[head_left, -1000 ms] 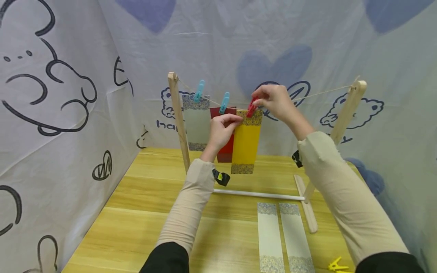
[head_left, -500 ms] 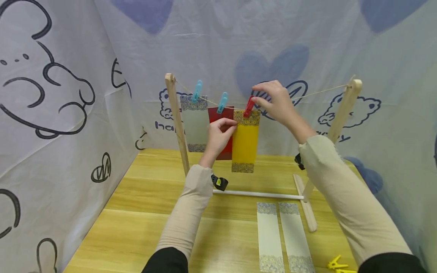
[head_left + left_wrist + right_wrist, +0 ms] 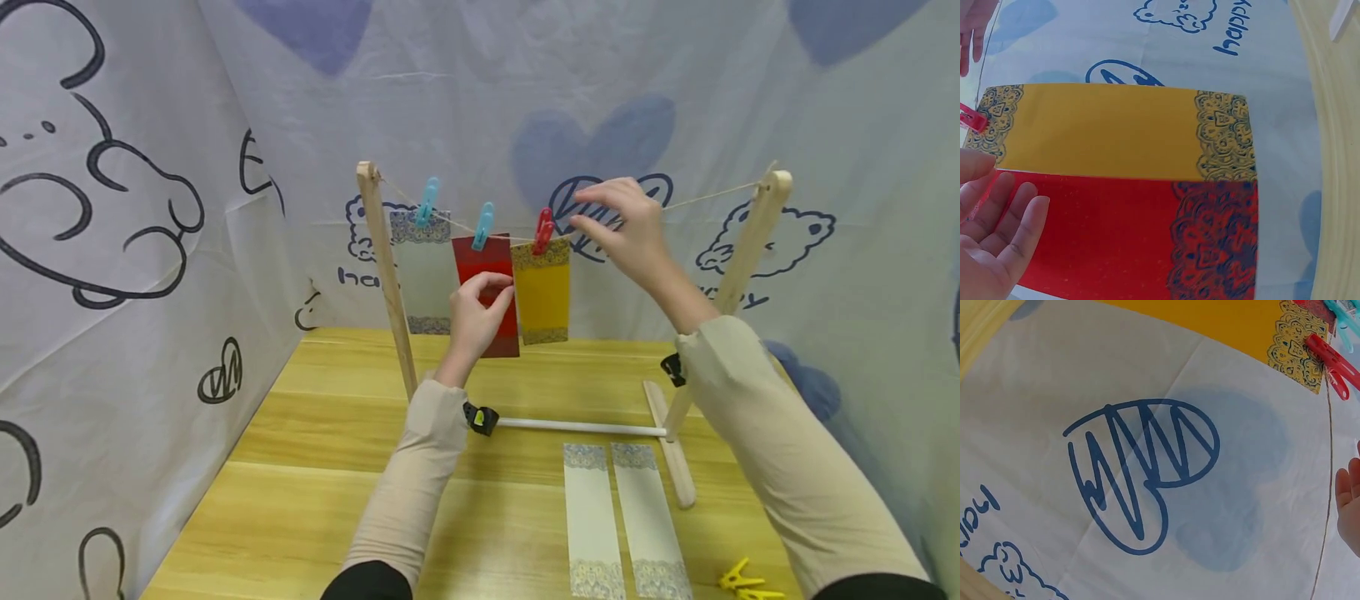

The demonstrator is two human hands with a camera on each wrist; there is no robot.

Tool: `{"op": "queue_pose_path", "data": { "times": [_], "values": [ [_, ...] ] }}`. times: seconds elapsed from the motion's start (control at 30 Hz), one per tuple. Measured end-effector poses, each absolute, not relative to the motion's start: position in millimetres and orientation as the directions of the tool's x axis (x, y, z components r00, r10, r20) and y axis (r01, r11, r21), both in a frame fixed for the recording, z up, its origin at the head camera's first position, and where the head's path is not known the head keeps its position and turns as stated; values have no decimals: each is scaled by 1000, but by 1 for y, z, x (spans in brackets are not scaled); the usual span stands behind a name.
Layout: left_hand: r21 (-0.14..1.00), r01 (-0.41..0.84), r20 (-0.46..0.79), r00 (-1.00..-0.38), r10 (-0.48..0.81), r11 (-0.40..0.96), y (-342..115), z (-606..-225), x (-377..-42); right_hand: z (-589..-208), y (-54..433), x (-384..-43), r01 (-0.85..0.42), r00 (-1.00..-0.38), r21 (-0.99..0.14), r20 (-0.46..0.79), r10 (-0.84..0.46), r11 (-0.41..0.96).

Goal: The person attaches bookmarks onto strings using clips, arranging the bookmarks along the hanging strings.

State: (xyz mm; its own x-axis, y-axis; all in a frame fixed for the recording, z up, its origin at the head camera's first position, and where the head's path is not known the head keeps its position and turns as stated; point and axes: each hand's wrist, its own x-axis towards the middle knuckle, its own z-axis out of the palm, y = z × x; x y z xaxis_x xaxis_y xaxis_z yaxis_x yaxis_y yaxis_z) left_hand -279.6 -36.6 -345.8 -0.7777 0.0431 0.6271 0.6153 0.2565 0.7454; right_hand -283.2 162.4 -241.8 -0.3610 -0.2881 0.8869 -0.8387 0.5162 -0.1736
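Note:
A yellow card with dark lace-pattern ends hangs from a thin string, held by a red clothespin. My right hand is just right of this clothespin, thumb and fingers apart with nothing between them. In front of a red card is my left hand, fingers loosely bent. The left wrist view shows its fingertips close to the yellow card's lower edge, other fingers relaxed over the red card. A light blue clothespin holds the red card.
A pale card hangs at left from another blue clothespin. Wooden posts carry the string; a white rod crosses low between them. Two cream cards and yellow clothespins lie on the table.
My right hand has let go of the red clothespin and drawn right. The left hand has come down slightly off the yellow card's edge, and that card has swung to a different tilt.

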Motion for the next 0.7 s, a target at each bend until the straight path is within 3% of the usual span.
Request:
{"op": "queue_pose_path", "data": {
  "times": [0.3,0.7],
  "values": [
    [769,599,603,-796,59,221,-35,-339,-254,-253,172,-272,-864,-337,-218,920,-199,455],
    [794,565,561,-823,89,225,-33,-376,-268,-270,184,-256,-853,-410,-325,902,-139,408]
  ]
}}
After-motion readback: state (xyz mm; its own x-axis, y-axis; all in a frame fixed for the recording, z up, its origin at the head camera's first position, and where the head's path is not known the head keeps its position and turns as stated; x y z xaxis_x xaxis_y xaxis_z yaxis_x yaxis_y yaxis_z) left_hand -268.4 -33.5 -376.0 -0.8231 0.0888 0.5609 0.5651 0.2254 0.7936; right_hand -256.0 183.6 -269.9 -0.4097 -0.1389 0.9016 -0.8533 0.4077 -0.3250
